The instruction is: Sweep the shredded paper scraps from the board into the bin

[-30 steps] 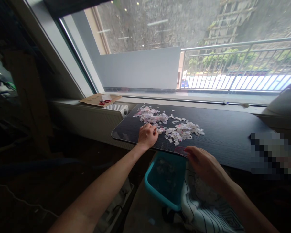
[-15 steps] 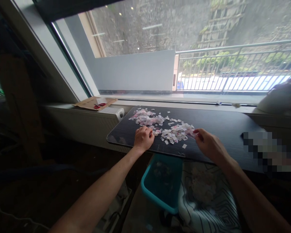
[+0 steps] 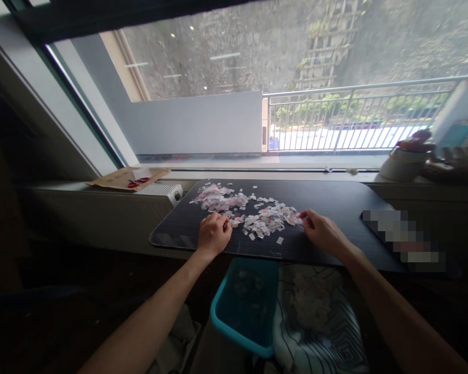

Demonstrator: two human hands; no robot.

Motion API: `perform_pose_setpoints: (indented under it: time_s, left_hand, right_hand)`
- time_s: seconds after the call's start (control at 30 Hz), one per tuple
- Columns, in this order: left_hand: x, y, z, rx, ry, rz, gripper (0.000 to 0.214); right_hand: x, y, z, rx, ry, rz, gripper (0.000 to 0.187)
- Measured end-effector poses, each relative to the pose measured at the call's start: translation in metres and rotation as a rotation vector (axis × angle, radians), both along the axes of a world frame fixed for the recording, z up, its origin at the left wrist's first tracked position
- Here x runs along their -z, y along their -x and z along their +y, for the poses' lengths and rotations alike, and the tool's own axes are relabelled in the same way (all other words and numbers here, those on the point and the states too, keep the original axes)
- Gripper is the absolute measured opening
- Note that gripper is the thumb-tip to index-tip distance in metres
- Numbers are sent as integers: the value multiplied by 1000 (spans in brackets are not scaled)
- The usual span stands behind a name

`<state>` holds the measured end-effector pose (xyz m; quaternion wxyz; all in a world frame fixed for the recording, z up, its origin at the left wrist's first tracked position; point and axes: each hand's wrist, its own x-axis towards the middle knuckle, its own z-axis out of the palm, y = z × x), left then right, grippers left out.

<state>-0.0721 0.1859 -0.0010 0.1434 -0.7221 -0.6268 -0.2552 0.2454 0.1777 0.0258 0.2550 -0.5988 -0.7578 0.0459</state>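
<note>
Small white and pinkish paper pieces (image 3: 269, 219) lie heaped on a dark tabletop (image 3: 320, 195), with a second heap (image 3: 218, 198) farther left. My left hand (image 3: 214, 232) rests curled at the table's front edge, just before the left heap; its fingers are closed and whatever they hold is hidden. At the right end of the nearer heap, my right hand (image 3: 315, 226) has its thumb and fingertips pinched at the paper pieces. One of these seems to be between the fingertips. A single paper piece (image 3: 280, 240) lies apart near the front edge.
Below the table edge stand a teal bin (image 3: 218, 311) and a white, black-lined bag (image 3: 296, 343) holding paper pieces. Red-handled scissors (image 3: 139, 182) lie on brown paper (image 3: 109, 181) at the left sill. A blurred-out object (image 3: 401, 239) sits at the table's right.
The camera view has turned slightly right, so everything appears shifted left. Both hands stay at nearly the same places by the heaps, the right still pinching at the heap's edge.
</note>
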Motion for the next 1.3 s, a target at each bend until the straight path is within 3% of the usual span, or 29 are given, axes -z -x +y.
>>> perform_pose_setpoints:
  time_s: [0.1, 0.27, 0.4, 0.57, 0.77, 0.93, 1.3]
  left_hand:
    - [0, 0, 1, 7, 4, -3, 12]
    - [0, 1, 1, 1, 13, -3, 14]
    - [0, 1, 0, 5, 10, 6, 14]
    - [1, 2, 2, 3, 6, 9, 16]
    - [0, 2, 3, 1, 16, 14, 17]
    - [-1, 2, 3, -1, 13, 13, 17]
    - [0, 2, 4, -6, 13, 18, 17]
  right_hand:
    - [2, -15, -16, -35, 42, 6, 24]
    - [0, -24, -28, 20, 22, 49, 25]
    - [1, -25, -33, -61, 112, 93, 27]
    - [2, -38, -48, 20, 85, 101, 25]
    - [4, -47, -63, 10, 109, 101, 24]
    - [1, -43, -65, 54, 93, 118, 25]
    - [-8, -32, -56, -21, 42, 19, 26]
